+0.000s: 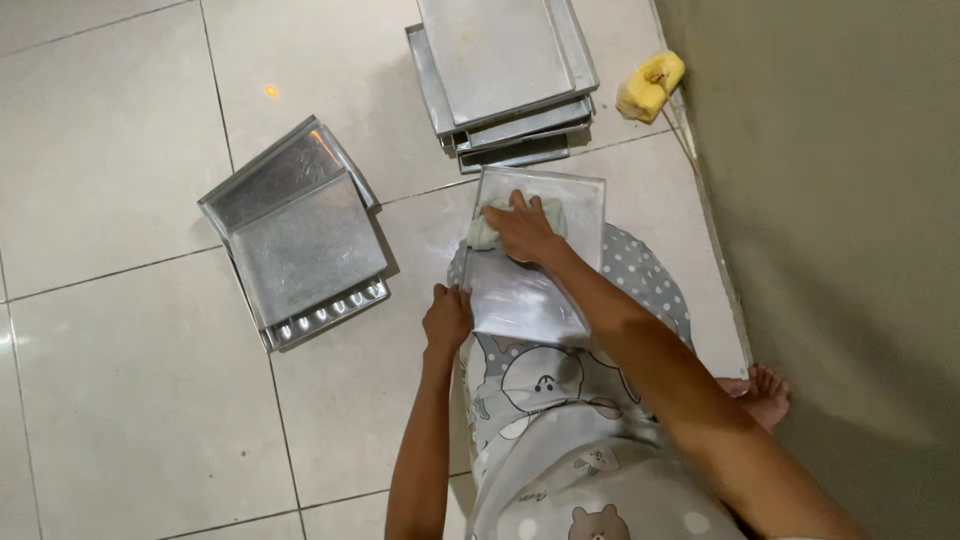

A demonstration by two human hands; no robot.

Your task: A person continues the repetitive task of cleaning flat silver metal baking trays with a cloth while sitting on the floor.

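A shiny metal baking tray point(580, 205) rests tilted on my lap, its far end toward the floor. My left hand point(446, 318) grips the tray's near left edge. My right hand point(525, 230) presses a pale green-grey cloth point(482, 233) flat against the tray's upper inside surface, fingers closed over the cloth. My legs are covered by grey fabric with white dots and bear figures point(560, 420).
A stack of metal trays point(500, 80) lies on the white tiled floor ahead. Another stack of trays point(300, 235) lies to the left, upside down. A yellow sponge point(650, 85) sits by the grey-green wall point(850, 200) on the right. My bare foot point(765, 392) shows near the wall.
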